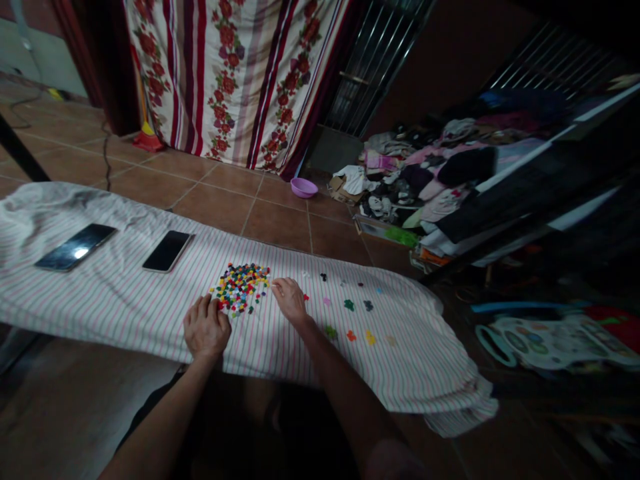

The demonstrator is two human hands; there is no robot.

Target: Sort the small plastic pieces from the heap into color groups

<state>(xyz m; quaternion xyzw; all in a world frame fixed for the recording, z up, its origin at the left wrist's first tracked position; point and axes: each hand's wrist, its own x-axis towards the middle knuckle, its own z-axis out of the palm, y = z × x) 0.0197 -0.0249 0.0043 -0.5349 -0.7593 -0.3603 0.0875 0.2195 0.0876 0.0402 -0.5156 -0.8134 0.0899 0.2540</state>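
Note:
A heap of small multicoloured pieces (240,287) lies on a striped white cloth (115,320). My left hand (207,327) rests at the heap's lower left edge, knuckles up, with its fingertips hidden. My right hand (290,300) is at the heap's right side, fingertips pointing toward it. Whether those fingertips pinch a tiny piece is too small to tell. Farther right lie small separate clusters, including a green cluster (349,305), a dark cluster (368,305), an orange cluster (351,335) and a yellow cluster (370,337). Two smartphones (75,247) (167,251) lie face up to the left.
Beyond the cloth is a brown tiled floor (280,227) with a purple plastic bowl (304,187). A floral striped curtain (225,73) hangs behind. A large heap of clothes (425,180) sits at the right, above a toy baby walker (555,343).

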